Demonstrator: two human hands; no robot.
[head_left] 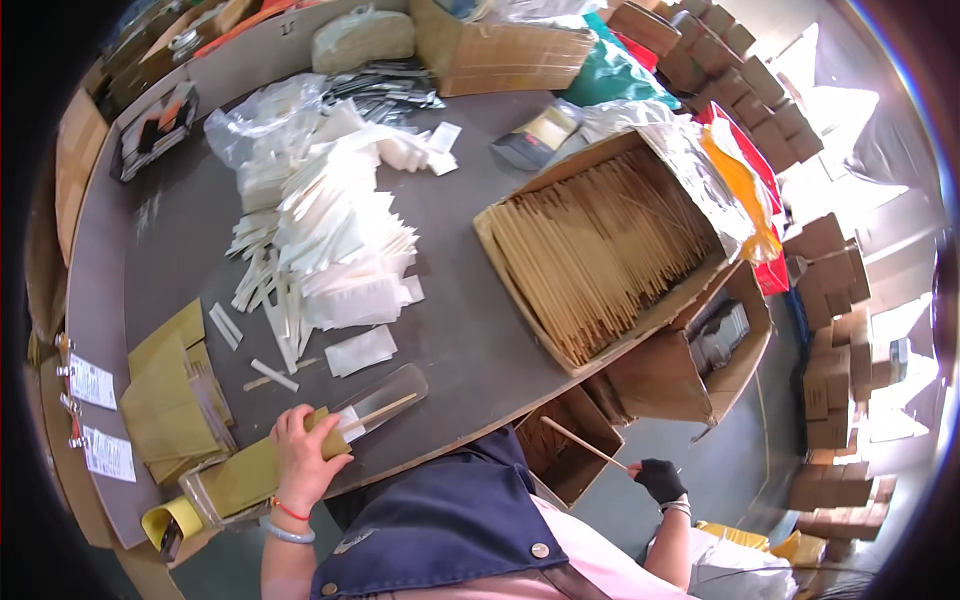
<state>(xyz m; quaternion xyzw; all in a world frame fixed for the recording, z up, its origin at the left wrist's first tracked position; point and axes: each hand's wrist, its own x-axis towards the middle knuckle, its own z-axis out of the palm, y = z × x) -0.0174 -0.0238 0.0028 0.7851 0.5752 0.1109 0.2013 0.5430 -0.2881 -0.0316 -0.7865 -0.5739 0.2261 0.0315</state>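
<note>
My left hand (305,452) grips a long olive-yellow paper bundle (255,475) at the table's near edge, its thumb and fingers pressed over the top. From the bundle's right end sticks out a clear plastic sleeve (408,384), with a white paper strip (350,422) and a thin stick (388,409) in it. Off the table on the right, my right hand (660,482), in a black fingerless glove, pinches a thin wooden stick (580,441). That stick slants up leftward over an open brown carton (570,490). The bundle's left end is a rolled yellow tube (160,522).
A shallow cardboard box (555,345) full of thin brown sticks stands on the table's right. White paper strips (335,240) are heaped mid-table. Olive paper sheets (165,400) lie at left. Another carton (650,380) sits below the edge; stacked boxes (835,380) line the right.
</note>
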